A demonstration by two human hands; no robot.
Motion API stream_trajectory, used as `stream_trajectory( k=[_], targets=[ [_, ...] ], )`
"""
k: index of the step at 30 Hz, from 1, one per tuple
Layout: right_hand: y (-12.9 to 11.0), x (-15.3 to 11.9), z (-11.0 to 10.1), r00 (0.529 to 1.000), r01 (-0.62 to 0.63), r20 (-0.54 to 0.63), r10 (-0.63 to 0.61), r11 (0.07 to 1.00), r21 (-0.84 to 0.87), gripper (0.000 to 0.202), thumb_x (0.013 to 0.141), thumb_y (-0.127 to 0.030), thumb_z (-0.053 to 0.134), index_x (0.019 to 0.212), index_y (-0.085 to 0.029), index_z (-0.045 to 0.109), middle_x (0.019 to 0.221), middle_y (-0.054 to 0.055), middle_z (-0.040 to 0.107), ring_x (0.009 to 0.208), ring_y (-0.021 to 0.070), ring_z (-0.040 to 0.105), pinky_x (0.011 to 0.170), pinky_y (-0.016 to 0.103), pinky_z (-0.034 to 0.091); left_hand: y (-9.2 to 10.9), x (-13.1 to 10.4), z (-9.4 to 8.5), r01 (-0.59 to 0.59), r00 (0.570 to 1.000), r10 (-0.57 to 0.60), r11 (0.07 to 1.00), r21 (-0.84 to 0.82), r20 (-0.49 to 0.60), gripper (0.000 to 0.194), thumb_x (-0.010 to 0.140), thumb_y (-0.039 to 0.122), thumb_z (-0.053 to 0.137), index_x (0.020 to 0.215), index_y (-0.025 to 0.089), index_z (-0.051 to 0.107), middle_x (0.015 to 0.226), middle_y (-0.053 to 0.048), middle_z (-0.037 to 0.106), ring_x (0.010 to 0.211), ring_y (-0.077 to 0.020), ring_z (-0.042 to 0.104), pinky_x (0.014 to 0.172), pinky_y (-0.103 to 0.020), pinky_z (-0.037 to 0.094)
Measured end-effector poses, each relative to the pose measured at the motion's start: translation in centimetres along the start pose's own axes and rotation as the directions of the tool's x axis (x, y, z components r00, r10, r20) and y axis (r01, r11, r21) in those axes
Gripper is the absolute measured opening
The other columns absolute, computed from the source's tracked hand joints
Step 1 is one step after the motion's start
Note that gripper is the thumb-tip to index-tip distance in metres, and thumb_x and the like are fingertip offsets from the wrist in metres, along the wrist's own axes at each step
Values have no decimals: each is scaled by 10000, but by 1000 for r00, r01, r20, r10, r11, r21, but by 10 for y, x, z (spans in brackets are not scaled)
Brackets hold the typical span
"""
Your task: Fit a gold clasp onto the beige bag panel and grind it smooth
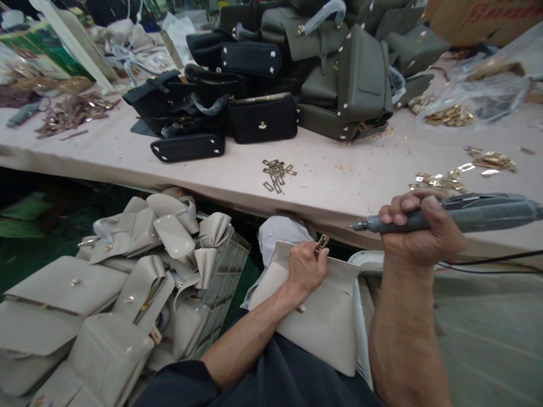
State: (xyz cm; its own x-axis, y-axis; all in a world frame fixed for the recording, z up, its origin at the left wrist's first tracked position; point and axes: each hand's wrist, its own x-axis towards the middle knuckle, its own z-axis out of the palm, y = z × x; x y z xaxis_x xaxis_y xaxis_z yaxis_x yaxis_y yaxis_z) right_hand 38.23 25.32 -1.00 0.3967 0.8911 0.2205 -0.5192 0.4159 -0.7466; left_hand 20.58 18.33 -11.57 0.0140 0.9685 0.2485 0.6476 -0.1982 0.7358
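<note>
Head view. The left hand (306, 267) is seen closed on the top edge of a beige bag (322, 316) lying across the lap at about 6 o'clock in the frame; a small gold clasp (321, 244) is pinched between thumb and fingertips just at that edge. The right hand (418, 234), at about 4 o'clock, is clamped around a grey rotary tool (466, 217), held roughly level with its tip pointing toward 9 o'clock. The tip is near the clasp but apart from it. A black cord (487, 262) is seen trailing under the tool toward 3 o'clock. The two hands are held apart.

On the counter (339, 186), a small cluster of gold metal plates (278, 172) is noted at 12 o'clock from the left hand. More gold fittings (441, 182) lie at 12 o'clock from the right hand. Black bags (212, 107) are piled at 11 o'clock and olive bags (356, 73) at 1 o'clock. At 8 o'clock, below the counter edge, a heap of beige bags (127, 271) is stacked in and beside a crate (231, 265).
</note>
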Motion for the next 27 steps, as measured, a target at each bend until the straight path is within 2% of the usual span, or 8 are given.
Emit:
stream_trajectory(
  k=[4,8,16,20,22,24,27],
  targets=[
    [3,14,-6,999,-1,-41,2,1000,18,86,675,-259,675,752,-233,647,658,-5,473,492,96,337,400,270,350,-4,2,5,-36,999,36,999,-7,-7,220,938,206,623,719,192,607,709,-67,665,673,-211,639,686,-312,478],
    [3,24,-7,998,3,-66,-1,1000,27,103,674,-247,667,770,-244,629,695,5,491,512,105,355,410,271,372,-9,5,10,-57,998,56,998,-38,-34,229,955,193,585,726,198,599,700,-55,667,685,-202,642,697,-303,473],
    [13,47,-9,996,56,-72,-54,998,26,149,646,-279,708,758,-205,644,685,-9,522,492,85,383,421,248,363,-16,9,16,-24,998,17,994,-105,-63,280,946,220,608,669,202,575,622,-36,640,609,-182,624,655,-291,454],
    [17,56,-9,996,44,-83,-42,999,22,192,667,-283,722,799,-169,642,681,-22,538,491,80,422,455,235,389,-17,12,16,-23,995,13,994,-105,-95,314,974,231,543,663,201,572,627,-63,650,612,-204,647,626,-300,450],
    [18,65,-9,995,24,-92,-22,999,25,224,667,-271,750,817,-167,620,699,-31,545,509,83,454,485,237,422,-17,15,15,41,998,-48,984,-172,-40,307,977,267,553,681,198,592,610,-62,654,601,-209,667,622,-297,471],
    [20,77,-10,994,36,-108,-32,999,34,245,664,-266,761,820,-169,599,717,-36,549,522,82,467,499,237,441,-16,17,13,189,981,-168,931,-313,93,275,966,341,605,741,188,643,564,-42,654,552,-207,681,592,-284,495],
    [25,97,-14,989,59,-141,-50,996,60,254,644,-250,745,825,-170,586,730,-42,547,527,77,471,497,232,452,-16,21,11,445,892,-301,722,-530,339,283,926,424,656,914,148,718,572,-46,699,517,-213,704,533,-270,533]
  ],
)
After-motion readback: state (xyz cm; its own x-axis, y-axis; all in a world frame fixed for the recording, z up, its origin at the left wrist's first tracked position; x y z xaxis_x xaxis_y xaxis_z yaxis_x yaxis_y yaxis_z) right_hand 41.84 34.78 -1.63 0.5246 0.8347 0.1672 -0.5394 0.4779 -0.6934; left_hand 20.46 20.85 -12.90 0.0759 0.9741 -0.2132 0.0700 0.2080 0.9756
